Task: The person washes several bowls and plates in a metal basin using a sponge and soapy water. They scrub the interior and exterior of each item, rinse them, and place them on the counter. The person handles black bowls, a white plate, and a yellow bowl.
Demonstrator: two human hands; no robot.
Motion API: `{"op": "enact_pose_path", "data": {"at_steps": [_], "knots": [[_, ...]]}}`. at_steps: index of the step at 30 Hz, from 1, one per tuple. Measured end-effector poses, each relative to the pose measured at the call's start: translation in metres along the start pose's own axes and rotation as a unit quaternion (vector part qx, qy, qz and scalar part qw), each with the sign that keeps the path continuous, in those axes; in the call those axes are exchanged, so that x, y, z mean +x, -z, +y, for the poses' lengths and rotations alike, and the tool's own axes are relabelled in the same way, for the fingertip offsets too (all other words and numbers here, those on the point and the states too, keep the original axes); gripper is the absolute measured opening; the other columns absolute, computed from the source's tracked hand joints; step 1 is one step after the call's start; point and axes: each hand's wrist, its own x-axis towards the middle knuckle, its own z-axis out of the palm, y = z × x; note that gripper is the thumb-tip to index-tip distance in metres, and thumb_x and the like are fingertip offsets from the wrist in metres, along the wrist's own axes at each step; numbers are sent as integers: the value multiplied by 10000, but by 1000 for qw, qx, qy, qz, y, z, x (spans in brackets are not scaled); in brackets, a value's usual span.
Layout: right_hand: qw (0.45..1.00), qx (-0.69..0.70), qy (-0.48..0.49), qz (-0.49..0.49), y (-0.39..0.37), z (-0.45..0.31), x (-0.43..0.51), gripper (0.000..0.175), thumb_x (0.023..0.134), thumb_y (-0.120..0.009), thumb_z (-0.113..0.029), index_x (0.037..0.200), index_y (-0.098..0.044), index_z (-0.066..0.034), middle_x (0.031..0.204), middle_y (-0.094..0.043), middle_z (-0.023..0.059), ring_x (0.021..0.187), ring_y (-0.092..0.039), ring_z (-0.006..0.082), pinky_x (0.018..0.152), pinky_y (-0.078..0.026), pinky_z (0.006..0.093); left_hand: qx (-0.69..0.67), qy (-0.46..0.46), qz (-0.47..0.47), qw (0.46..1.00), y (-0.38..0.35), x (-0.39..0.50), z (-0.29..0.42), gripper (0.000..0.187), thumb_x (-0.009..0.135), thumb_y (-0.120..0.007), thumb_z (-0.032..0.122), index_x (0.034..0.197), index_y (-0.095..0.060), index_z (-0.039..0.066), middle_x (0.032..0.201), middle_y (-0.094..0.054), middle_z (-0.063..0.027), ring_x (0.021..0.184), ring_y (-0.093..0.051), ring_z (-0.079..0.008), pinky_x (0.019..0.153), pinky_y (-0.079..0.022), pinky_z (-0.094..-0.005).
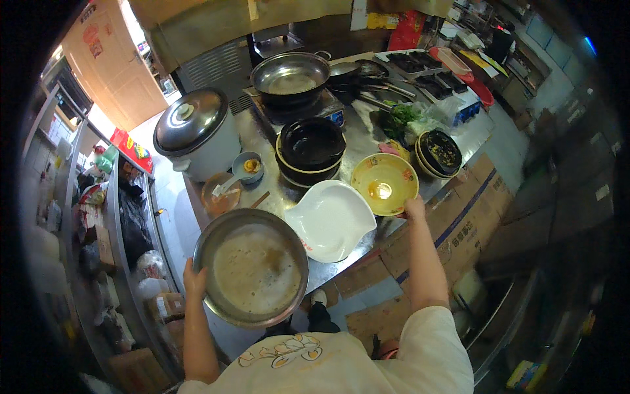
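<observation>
My left hand grips the left rim of a wide metal basin, which holds cloudy, brownish liquid with foam. My right hand holds the lower right rim of a yellow bowl. A little clear liquid and a small orange-yellow patch show at its bottom. Between the two vessels sits a white ceramic dish with a wavy, pointed rim. Behind the dish stands a stack of black bowls with pale rims. I cannot tell whether the basin touches the steel table.
Farther back stand a large lidded pot and a metal pan on a stove. Leafy greens and bowls with food scraps are at the right. Loaded shelves flank the left; flattened cardboard covers the floor.
</observation>
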Motion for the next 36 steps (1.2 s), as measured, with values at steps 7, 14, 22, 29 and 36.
{"op": "enact_pose_path", "data": {"at_steps": [7, 14, 22, 29, 36], "knots": [[971, 203, 70, 107, 55, -70, -30, 391, 848, -436, -48, 1235, -487, -64, 1023, -628, 140, 737, -668, 260, 510, -560, 353, -57, 48, 3, 997, 0, 0, -8, 388, 748, -605, 119, 1117, -564, 6, 1017, -644, -148, 940, -615, -266, 838, -467, -352], [922, 346, 173, 9, 85, -183, -182, 432, 809, -467, -43, 1242, -453, -43, 1029, -600, 135, 769, -645, 226, 569, -537, 311, -18, 75, 37, 996, -1, -6, -8, 349, 763, -609, 142, 1094, -580, 36, 991, -650, -203, 953, -621, -364, 829, -470, -408], [974, 194, 54, -106, -38, -215, -342, 494, 779, -504, -15, 1269, -450, -38, 1077, -609, 119, 834, -663, 224, 602, -569, 317, 16, 43, 21, 999, 2, -6, -3, 257, 776, -588, 121, 1012, -566, 23, 954, -612, -209, 938, -581, -404, 808, -450, -461], [970, -128, 174, -108, -163, -189, -386, 569, 824, -540, -61, 1371, -397, -117, 1103, -623, 167, 904, -651, 312, 698, -548, 387, -7, 18, 0, 1000, 11, -5, -7, 295, 770, -597, 94, 1056, -567, 32, 995, -607, -216, 984, -565, -402, 847, -447, -454], [875, -312, 367, -41, -233, -180, -401, 634, 796, -515, -13, 1396, -337, -118, 1101, -608, 264, 855, -620, 445, 748, -499, 524, -22, 4, -28, 999, 17, -6, -11, 388, 763, -588, 58, 1145, -530, 19, 1073, -578, -223, 1049, -539, -395, 911, -425, -457]]}}
